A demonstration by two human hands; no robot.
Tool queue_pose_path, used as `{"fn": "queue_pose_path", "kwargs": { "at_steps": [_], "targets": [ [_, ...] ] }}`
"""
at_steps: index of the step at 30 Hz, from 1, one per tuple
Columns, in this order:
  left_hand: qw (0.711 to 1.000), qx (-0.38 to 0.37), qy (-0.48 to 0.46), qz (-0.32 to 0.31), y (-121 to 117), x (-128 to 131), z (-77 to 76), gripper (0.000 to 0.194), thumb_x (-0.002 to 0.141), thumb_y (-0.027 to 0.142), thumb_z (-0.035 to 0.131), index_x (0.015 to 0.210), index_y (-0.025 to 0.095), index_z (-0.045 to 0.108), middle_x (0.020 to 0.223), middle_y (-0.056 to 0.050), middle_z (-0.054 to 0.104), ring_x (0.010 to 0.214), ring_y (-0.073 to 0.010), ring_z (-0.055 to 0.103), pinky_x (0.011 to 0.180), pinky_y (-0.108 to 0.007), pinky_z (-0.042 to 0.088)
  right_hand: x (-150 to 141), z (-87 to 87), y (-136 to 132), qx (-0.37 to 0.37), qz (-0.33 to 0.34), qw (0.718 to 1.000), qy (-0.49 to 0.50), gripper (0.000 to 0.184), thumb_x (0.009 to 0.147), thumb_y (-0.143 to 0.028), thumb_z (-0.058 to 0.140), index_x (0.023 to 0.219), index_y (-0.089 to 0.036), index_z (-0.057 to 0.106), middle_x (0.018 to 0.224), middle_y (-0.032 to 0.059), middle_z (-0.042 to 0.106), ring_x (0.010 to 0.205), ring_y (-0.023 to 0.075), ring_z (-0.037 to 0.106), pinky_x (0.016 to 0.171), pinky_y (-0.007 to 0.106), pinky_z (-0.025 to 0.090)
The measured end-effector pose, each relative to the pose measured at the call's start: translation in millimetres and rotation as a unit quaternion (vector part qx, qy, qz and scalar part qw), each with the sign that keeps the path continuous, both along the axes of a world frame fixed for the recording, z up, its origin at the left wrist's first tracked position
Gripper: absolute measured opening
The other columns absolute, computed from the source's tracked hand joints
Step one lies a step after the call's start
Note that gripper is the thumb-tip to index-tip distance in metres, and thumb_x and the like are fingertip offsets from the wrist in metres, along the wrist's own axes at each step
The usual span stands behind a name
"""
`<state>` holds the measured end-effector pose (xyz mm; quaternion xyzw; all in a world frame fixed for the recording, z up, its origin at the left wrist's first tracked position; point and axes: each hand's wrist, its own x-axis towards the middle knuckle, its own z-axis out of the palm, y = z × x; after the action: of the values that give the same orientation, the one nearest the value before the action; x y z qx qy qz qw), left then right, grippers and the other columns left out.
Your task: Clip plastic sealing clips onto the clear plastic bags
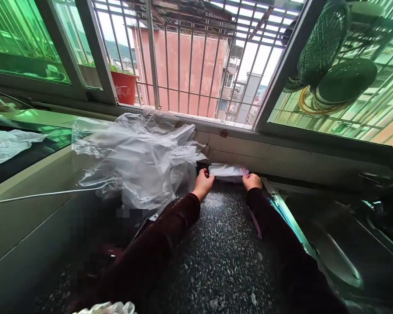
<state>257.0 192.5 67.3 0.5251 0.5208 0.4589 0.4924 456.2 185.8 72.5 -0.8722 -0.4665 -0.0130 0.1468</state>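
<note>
At the back of the speckled dark countertop [225, 244], a flat, shiny plastic bag [227, 170] with a pink strip at its right end lies stretched between my hands. My left hand [203, 185] is closed at the bag's left end, thumb against its edge. My right hand [252, 181] pinches the right end by the pink strip. Just left of my left hand rises a large heap of crumpled clear plastic [144, 157]. Both forearms wear dark sleeves, and the undersides of the fingers are hidden.
A metal sink [327, 244] lies to the right. A white cable [49, 194] runs in from the left to the plastic heap. Behind the counter is a window with metal bars [191, 65]; a red flowerpot [124, 87] stands outside, and baskets [324, 43] hang beyond the right pane.
</note>
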Motion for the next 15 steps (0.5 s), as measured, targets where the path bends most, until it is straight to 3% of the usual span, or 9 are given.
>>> {"fn": "queue_pose_path", "kwargs": {
  "at_steps": [4, 8, 10, 12, 13, 15],
  "targets": [
    [0.998, 0.033, 0.014, -0.053, -22.5, -13.0, 12.3, 0.038, 0.065, 0.015, 0.063, 0.102, 0.01, 0.057, 0.107, -0.014, 0.06, 0.074, -0.0158, 0.058, 0.069, -0.027, 0.045, 2.0, -4.0, 10.8, -0.007, -0.022, 1.0, 0.007, 0.034, 0.08, -0.027, 0.05, 0.092, 0.0, 0.067, 0.091, 0.0267, 0.066, 0.086, 0.0303, 0.065, 0.065, 0.031, 0.045],
    [0.976, 0.031, 0.086, -0.199, -46.7, -36.1, 28.4, 0.028, 0.073, 0.018, 0.056, 0.099, 0.009, 0.059, 0.094, -0.012, 0.063, 0.067, -0.014, 0.057, 0.057, -0.025, 0.045, -2.3, -1.3, 2.4, 0.013, -0.011, 1.0, -0.008, 0.035, 0.078, -0.03, 0.055, 0.093, -0.001, 0.066, 0.088, 0.026, 0.066, 0.084, 0.0272, 0.065, 0.068, 0.031, 0.045],
    [0.939, 0.027, 0.117, -0.322, -71.1, -57.3, 32.9, 0.023, 0.078, 0.023, 0.052, 0.094, 0.009, 0.061, 0.081, -0.008, 0.064, 0.063, -0.0134, 0.057, 0.055, -0.025, 0.045, -5.5, 5.5, -2.8, 0.028, 0.002, 0.999, -0.021, 0.033, 0.078, -0.031, 0.055, 0.093, -0.005, 0.066, 0.086, 0.0225, 0.067, 0.082, 0.0263, 0.064, 0.068, 0.032, 0.045],
    [0.864, 0.132, 0.137, -0.466, -111.0, -86.6, 30.1, 0.024, 0.079, 0.031, 0.055, 0.095, 0.016, 0.063, 0.086, -0.005, 0.065, 0.074, -0.0144, 0.06, 0.064, -0.025, 0.048, -12.0, 16.0, -6.2, 0.046, 0.022, 0.998, -0.033, 0.029, 0.078, -0.03, 0.054, 0.093, -0.008, 0.066, 0.085, 0.0195, 0.067, 0.081, 0.0266, 0.064, 0.067, 0.033, 0.045],
    [0.827, 0.207, 0.151, -0.5, -136.2, -103.4, 25.5, 0.026, 0.08, 0.036, 0.053, 0.098, 0.019, 0.063, 0.09, -0.004, 0.065, 0.079, -0.0153, 0.061, 0.066, -0.026, 0.048, -17.7, 22.4, -7.2, 0.06, 0.038, 0.997, -0.04, 0.028, 0.079, -0.03, 0.052, 0.094, -0.01, 0.066, 0.086, 0.0179, 0.067, 0.082, 0.0264, 0.063, 0.067, 0.033, 0.045],
    [0.808, 0.233, 0.167, -0.515, -192.0, -137.5, 11.0, 0.027, 0.079, 0.04, 0.056, 0.096, 0.021, 0.063, 0.093, -0.004, 0.064, 0.085, -0.0179, 0.061, 0.068, -0.027, 0.05, -36.0, 36.4, -8.4, 0.095, 0.081, 0.991, -0.051, 0.027, 0.083, -0.029, 0.047, 0.099, -0.015, 0.064, 0.094, 0.0134, 0.066, 0.087, 0.0241, 0.061, 0.071, 0.031, 0.044]
  ]
}}
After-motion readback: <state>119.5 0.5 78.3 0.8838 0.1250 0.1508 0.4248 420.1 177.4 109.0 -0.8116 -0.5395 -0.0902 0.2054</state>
